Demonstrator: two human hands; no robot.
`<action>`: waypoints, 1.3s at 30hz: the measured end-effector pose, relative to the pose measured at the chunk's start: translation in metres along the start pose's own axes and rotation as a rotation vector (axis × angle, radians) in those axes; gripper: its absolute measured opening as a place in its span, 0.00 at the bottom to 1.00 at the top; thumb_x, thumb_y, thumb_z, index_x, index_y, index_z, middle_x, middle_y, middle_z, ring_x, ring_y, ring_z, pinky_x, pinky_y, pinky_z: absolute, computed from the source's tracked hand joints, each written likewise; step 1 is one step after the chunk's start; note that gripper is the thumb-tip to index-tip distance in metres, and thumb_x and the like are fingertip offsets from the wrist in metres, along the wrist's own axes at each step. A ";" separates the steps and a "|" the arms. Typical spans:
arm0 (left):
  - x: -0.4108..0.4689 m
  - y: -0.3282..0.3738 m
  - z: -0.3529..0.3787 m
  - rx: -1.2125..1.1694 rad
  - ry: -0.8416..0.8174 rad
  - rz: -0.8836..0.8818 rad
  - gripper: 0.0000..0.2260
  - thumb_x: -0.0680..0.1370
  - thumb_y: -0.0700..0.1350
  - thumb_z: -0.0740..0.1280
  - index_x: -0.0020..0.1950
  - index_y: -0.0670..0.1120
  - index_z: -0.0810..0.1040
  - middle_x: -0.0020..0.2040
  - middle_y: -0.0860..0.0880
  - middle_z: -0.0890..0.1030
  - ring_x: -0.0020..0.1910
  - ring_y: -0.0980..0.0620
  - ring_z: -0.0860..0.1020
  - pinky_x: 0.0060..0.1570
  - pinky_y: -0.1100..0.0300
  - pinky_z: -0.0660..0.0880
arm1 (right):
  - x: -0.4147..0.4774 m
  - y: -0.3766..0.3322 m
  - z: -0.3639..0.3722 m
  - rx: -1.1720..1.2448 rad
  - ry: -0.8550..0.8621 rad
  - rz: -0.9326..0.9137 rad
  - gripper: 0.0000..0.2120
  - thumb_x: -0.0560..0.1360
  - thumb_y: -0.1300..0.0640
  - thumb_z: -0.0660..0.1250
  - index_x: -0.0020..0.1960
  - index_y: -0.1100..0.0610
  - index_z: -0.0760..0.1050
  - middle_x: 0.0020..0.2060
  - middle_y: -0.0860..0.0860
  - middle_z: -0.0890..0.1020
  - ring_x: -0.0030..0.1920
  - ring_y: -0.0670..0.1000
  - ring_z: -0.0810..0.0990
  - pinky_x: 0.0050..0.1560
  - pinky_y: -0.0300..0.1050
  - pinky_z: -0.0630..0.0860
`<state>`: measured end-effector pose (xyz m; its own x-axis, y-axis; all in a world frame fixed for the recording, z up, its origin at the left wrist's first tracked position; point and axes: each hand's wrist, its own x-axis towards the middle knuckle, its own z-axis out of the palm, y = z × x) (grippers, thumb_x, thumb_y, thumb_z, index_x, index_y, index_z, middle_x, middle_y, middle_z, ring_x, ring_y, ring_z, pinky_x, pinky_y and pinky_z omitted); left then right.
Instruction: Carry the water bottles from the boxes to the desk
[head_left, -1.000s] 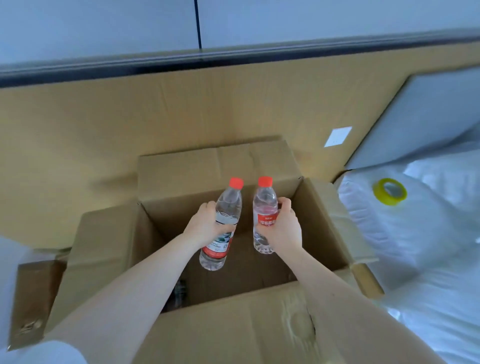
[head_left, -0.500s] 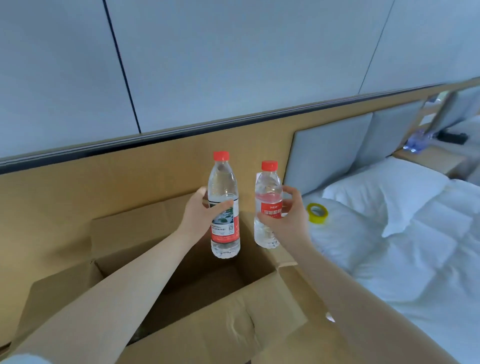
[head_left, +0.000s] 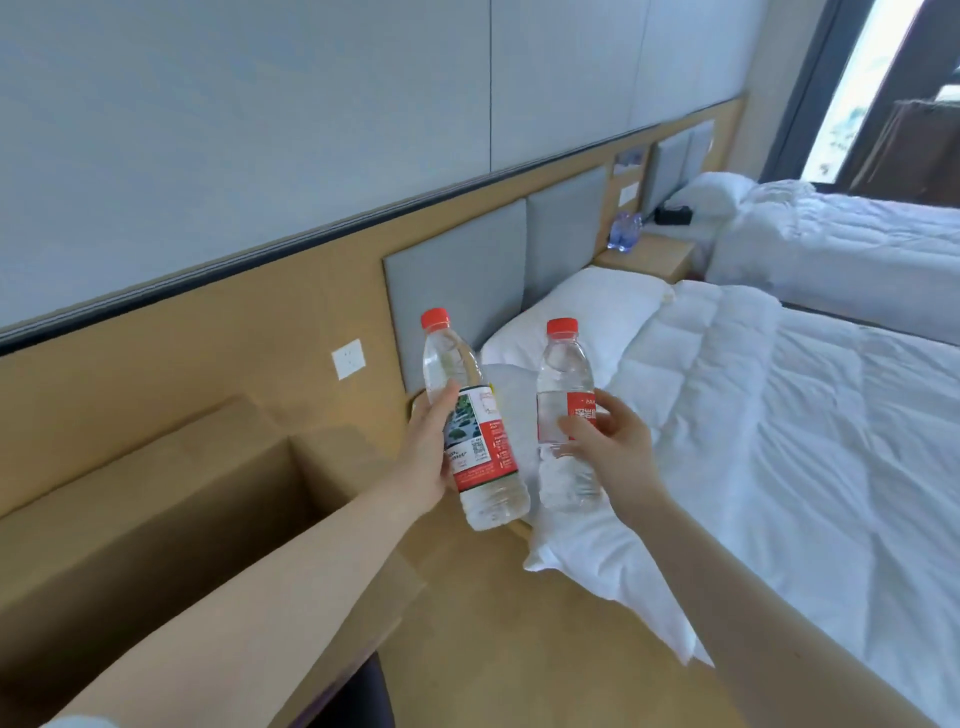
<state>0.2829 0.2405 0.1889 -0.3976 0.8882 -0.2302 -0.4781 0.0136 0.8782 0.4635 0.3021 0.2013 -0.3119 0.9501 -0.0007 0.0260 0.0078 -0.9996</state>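
I hold two clear water bottles with red caps upright in front of me. My left hand (head_left: 428, 449) grips the taller bottle (head_left: 475, 431) around its red, white and green label. My right hand (head_left: 610, 447) grips the shorter bottle (head_left: 563, 395) at its red label. Both bottles are in the air, to the right of the open cardboard box (head_left: 171, 499), over the near corner of the bed. The inside of the box is in shadow, and what it contains is hidden.
A bed with white duvet (head_left: 805, 441) and pillow (head_left: 566, 312) fills the right. A wooden wall panel with grey headboard pads (head_left: 457, 280) runs behind. A small bedside shelf (head_left: 647, 254) holds bluish bottles (head_left: 623, 231). A second bed (head_left: 852, 234) lies beyond it.
Both hands have lifted the bottles out of the box and carried them to the right. My view has swung right from the box toward the beds.
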 end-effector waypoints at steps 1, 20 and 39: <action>0.000 -0.008 0.014 0.004 -0.007 -0.036 0.32 0.67 0.60 0.69 0.67 0.46 0.71 0.47 0.45 0.81 0.44 0.46 0.81 0.56 0.44 0.77 | -0.005 0.000 -0.016 0.023 0.014 0.020 0.08 0.72 0.63 0.70 0.50 0.54 0.80 0.39 0.54 0.83 0.40 0.57 0.82 0.46 0.48 0.78; -0.026 -0.102 0.170 0.101 -0.597 -0.480 0.27 0.71 0.68 0.61 0.48 0.44 0.77 0.38 0.43 0.80 0.34 0.47 0.80 0.41 0.55 0.79 | -0.117 -0.014 -0.168 0.241 0.539 0.125 0.18 0.81 0.46 0.58 0.46 0.57 0.79 0.30 0.51 0.83 0.31 0.50 0.82 0.43 0.46 0.77; -0.117 -0.178 0.249 0.291 -1.078 -0.665 0.30 0.65 0.67 0.66 0.51 0.43 0.77 0.42 0.43 0.78 0.37 0.47 0.79 0.38 0.56 0.79 | -0.247 -0.006 -0.212 0.111 1.034 0.089 0.10 0.80 0.48 0.63 0.50 0.54 0.76 0.40 0.49 0.81 0.39 0.48 0.80 0.40 0.39 0.78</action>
<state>0.6092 0.2483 0.1637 0.7400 0.5902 -0.3226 -0.0986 0.5697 0.8159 0.7422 0.1334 0.2132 0.6533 0.7500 -0.1030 -0.0947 -0.0541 -0.9940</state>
